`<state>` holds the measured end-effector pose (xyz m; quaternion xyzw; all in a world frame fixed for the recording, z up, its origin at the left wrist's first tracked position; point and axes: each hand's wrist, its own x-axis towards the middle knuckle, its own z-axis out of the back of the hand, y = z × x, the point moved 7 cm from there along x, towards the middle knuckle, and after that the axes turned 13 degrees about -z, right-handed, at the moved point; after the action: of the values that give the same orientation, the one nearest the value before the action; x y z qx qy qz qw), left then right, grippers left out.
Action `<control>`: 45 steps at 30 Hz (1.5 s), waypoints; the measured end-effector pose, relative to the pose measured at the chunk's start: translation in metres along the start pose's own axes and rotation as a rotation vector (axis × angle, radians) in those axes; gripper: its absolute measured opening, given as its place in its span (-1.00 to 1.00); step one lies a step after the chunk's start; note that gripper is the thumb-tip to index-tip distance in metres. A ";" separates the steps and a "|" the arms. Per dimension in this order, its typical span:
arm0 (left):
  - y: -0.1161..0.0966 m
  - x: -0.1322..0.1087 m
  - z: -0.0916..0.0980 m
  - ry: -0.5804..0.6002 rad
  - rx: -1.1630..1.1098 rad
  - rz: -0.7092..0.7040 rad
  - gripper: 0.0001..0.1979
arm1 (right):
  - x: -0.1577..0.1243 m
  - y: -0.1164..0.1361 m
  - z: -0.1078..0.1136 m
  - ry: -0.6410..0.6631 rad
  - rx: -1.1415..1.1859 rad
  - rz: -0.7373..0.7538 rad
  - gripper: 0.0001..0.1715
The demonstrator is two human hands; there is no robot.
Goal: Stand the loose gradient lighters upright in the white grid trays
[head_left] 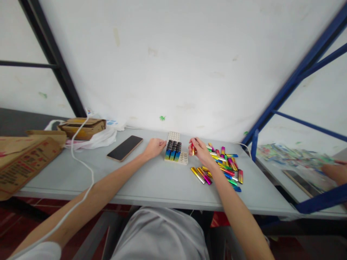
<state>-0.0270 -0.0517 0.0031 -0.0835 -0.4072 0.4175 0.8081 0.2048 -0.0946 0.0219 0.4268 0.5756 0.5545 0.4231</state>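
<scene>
My right hand (202, 151) closes its fingers around a shiny red-and-gold cylinder (193, 149) beside the white socketed tray (174, 136); my left hand (155, 148) curls loosely, contents indiscernible. Placement seems underway, next calling for alignment over a free socket.

The right hand (200, 148) holds a shiny red and gold tube (193, 149). The left hand (155, 148), fingers curled, is just beside a white tray (183, 158). Blue and yellow tubes (172, 154) with black tops stand in rows there. More shiny tubes lie in a messy pile (228, 163) near the right hand. A black phone (125, 148) lies left of the left hand.
</scene>
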 end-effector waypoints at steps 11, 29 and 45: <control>-0.038 0.007 0.019 -0.221 -0.132 -0.064 -0.60 | 0.009 -0.024 0.007 -0.294 -0.017 -0.233 -0.34; -0.018 0.003 -0.035 0.038 -0.746 0.209 -0.57 | 0.027 -0.024 -0.005 -0.120 -0.166 0.089 -0.48; -0.018 -0.002 -0.031 -0.037 -0.683 0.179 -0.61 | 0.011 -0.013 -0.012 -0.094 -0.743 0.253 -0.80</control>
<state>0.0056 -0.0577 -0.0097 -0.3764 -0.5291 0.3277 0.6863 0.1901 -0.0875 0.0094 0.3370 0.2586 0.7527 0.5030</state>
